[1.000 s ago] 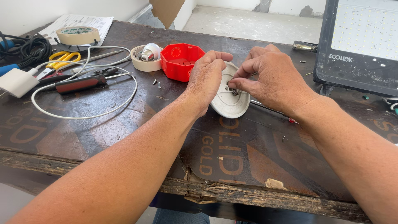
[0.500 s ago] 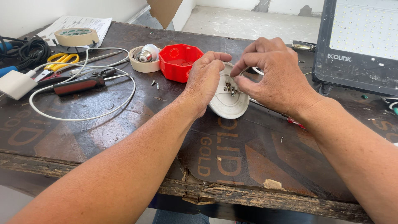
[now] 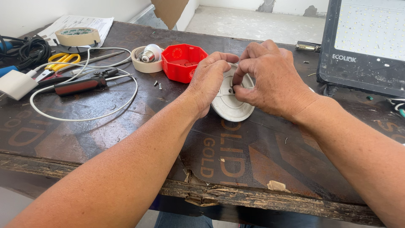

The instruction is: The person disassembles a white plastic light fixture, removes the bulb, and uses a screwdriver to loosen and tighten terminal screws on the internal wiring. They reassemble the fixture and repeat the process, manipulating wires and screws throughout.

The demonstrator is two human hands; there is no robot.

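Observation:
A round white plastic fitting [image 3: 231, 102] is tilted up off the dark wooden table [image 3: 126, 139], its back face toward me. My left hand [image 3: 209, 80] grips its left rim with curled fingers. My right hand [image 3: 267, 78] holds its right side, thumb pressed near the centre holes and fingertips pinched together at the top edge. Whether something small sits in that pinch is hidden. A red octagonal junction box [image 3: 182, 62] lies just left of my left hand.
A light bulb rests inside a roll of tape [image 3: 147, 57]. Two small screws [image 3: 157, 85], a black-handled tool [image 3: 82, 84], a white cable loop [image 3: 84, 116], yellow scissors [image 3: 59, 61], masking tape [image 3: 77, 36] and a white adapter [image 3: 17, 84] lie left. An LED floodlight panel [image 3: 365, 42] stands right.
Both hands have tipped the white fitting up from lying flat. My right hand's fingers moved from its centre to the top edge.

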